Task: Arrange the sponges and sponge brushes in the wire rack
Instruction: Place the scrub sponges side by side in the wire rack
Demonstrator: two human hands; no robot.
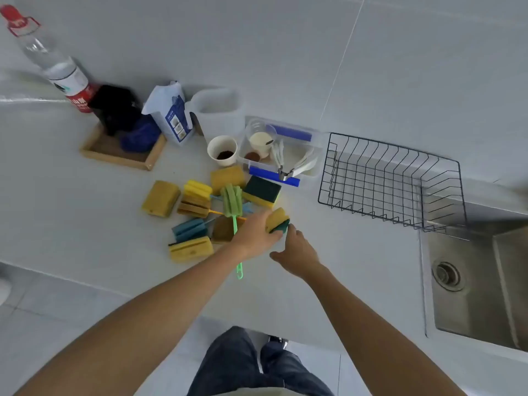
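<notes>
Several yellow sponges lie in a heap on the white counter, among them a green-topped sponge and a plain yellow one. A green sponge brush lies across the heap, its handle pointing toward me. My left hand grips a yellow-and-green sponge just above the counter. My right hand is beside it, fingertips touching the sponge's green edge, fingers apart. The black wire rack stands to the right with nothing in it.
A clear plastic tub with cups and utensils sits behind the heap, with a paper cup, a white jug, a carton and a wooden tray further left. A steel sink lies right of the rack.
</notes>
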